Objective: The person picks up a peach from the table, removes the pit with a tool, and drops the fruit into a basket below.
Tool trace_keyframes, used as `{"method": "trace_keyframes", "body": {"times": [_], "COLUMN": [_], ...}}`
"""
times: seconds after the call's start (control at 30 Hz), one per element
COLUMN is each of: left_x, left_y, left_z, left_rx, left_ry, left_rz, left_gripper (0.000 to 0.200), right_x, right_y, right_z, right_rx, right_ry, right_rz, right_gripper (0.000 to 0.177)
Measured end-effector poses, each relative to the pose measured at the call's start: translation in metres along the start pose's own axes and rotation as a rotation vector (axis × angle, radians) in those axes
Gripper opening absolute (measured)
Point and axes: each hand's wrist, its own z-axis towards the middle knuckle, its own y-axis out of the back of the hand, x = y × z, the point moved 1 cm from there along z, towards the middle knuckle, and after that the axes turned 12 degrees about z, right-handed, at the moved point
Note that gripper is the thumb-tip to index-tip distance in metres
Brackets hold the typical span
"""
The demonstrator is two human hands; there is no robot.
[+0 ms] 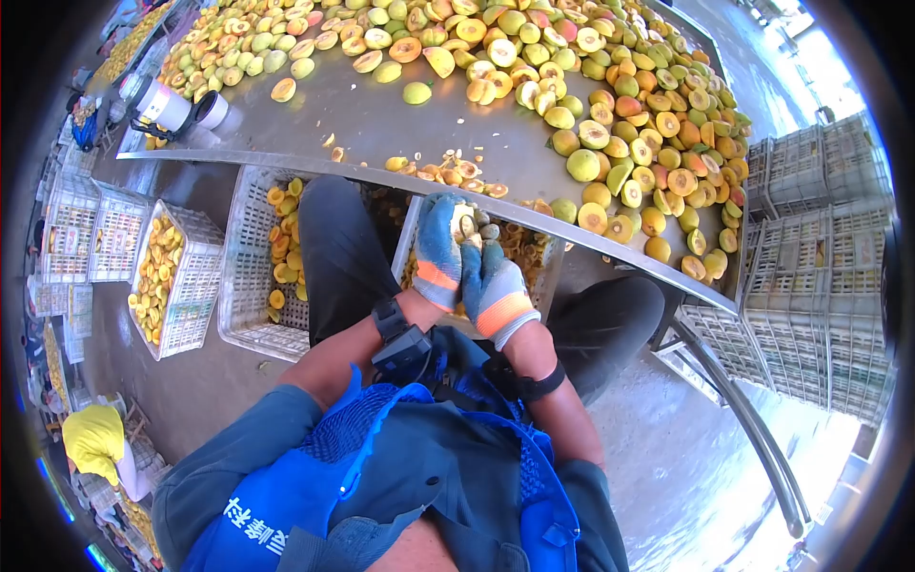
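My left hand [438, 250], in a blue-coated work glove with an orange band, is closed around a cut fruit half [465, 221] held over the near edge of the metal table. Pressed up against it from the right is my right hand [494, 286], in a matching glove, its fingers curled in at the fruit. Whether a small tool sits in those fingers is hidden. Under both hands stands a crate [405, 229] with peel-like scraps in it. Small fruit scraps [453, 172] lie on the table just beyond my hands.
The metal table [381, 124] carries a big heap of yellow-green and orange fruit [658, 124], many halved. A white bottle [160, 103] lies at its left. Crates of halves [181, 276] stand to the left; stacked crates [810, 257] rise at right. A person in yellow [95, 440] is at lower left.
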Motion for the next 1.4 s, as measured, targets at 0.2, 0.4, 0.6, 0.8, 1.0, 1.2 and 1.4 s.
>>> {"method": "trace_keyframes", "body": {"times": [0.2, 0.4, 0.6, 0.8, 1.0, 1.2, 1.4], "left_x": [0.002, 0.001, -0.002, 0.002, 0.004, -0.003, 0.002], "left_y": [0.005, 0.003, 0.008, 0.022, 0.028, 0.026, 0.030], "left_z": [0.001, -0.012, -0.004, 0.005, 0.002, -0.003, 0.003], "left_rx": [0.042, 0.011, 0.054, 0.078, 0.011, 0.027, 0.077], "left_ry": [-0.143, -0.098, -0.154, -0.234, -0.264, -0.309, -0.059], "left_rz": [0.036, 0.069, 0.169, 0.395, 0.503, 0.531, 0.349], "left_gripper": [0.021, 0.022, 0.024, 0.035, 0.043, 0.045, 0.041], "right_x": [-0.003, -0.005, -0.013, -0.021, -0.032, -0.013, -0.002], "right_y": [-0.009, -0.007, -0.003, 0.004, -0.004, 0.004, 0.017], "right_z": [-0.005, -0.008, -0.005, -0.002, 0.000, -0.007, -0.011], "right_rx": [-0.090, -0.022, 0.039, 0.265, 0.295, 0.334, 0.483], "right_ry": [0.053, 0.038, 0.084, -0.086, -0.176, -0.341, -0.448], "right_rz": [0.041, 0.037, 0.064, 0.294, 0.456, 0.677, 0.687], "right_gripper": [0.037, 0.036, 0.035, 0.055, 0.035, 0.037, 0.043]}}
